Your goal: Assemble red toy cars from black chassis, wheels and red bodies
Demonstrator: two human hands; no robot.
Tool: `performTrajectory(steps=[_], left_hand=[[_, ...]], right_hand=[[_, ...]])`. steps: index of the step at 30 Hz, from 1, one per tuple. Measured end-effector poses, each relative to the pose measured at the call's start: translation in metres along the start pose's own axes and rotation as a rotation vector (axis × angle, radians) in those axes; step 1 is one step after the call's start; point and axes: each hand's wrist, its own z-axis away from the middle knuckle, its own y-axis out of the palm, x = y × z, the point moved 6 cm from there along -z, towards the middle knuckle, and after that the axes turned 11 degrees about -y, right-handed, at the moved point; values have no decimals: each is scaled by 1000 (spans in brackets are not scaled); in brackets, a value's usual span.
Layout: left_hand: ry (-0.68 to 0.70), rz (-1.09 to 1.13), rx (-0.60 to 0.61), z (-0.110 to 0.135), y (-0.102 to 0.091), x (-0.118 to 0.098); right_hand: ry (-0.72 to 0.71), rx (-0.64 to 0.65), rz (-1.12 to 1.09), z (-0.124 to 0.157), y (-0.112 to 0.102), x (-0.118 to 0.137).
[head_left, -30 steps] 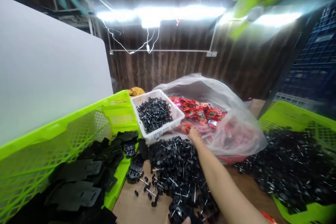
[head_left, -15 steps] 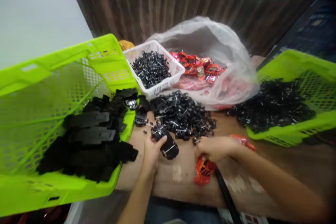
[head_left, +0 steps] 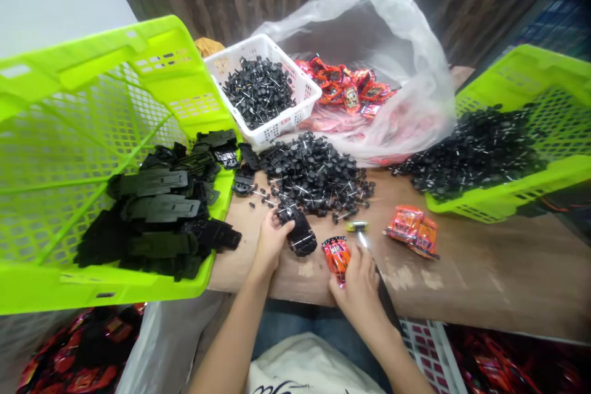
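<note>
My left hand (head_left: pixel 270 241) is closed round a black toy car chassis (head_left: pixel 299 233) with wheels, resting it on the wooden table (head_left: pixel 462 271) just in front of a heap of black wheel-and-axle sets (head_left: pixel 314 173). My right hand (head_left: pixel 360 280) grips a red toy car body (head_left: pixel 337 253) near the table's front edge, and a slim metal tool with a yellow-green handle (head_left: pixel 357 228) pokes up past its fingers. Two more orange-red car bodies (head_left: pixel 413 231) lie on the table to the right.
A tilted lime crate (head_left: pixel 92 135) at left holds black chassis plates (head_left: pixel 161 209). A white basket (head_left: pixel 302 89) of axles and a clear plastic bag (head_left: pixel 397 43) of red bodies sit at the back. Another lime crate (head_left: pixel 530 184) of wheels is at right. More red bodies lie below the table.
The view has dropped from the back of the table to its front edge. My right hand came back from the bag with red bodies; it now holds one, and two lie to the right.
</note>
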Motion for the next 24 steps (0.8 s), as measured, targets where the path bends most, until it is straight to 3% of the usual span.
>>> performTrajectory(steps=[5, 8, 10, 13, 17, 20, 24], left_hand=[[-87, -19, 105, 14, 23, 14], [-117, -29, 211, 25, 41, 26], [-122, -35, 263, 31, 52, 34], [-136, -36, 285, 32, 63, 44], [-72, 44, 159, 17, 61, 50], [40, 75, 29, 9, 53, 50], [131, 69, -71, 10, 42, 46]], right_hand=[[193, -75, -320, 0, -10, -34], [330, -83, -585, -3, -22, -41], [312, -55, -666, -7, -28, -36], [296, -76, -611, -13, -32, -35], [330, -161, -297, -19, -27, -54], [261, -103, -107, -24, -15, -60], [189, -203, -187, -14, -25, -51]])
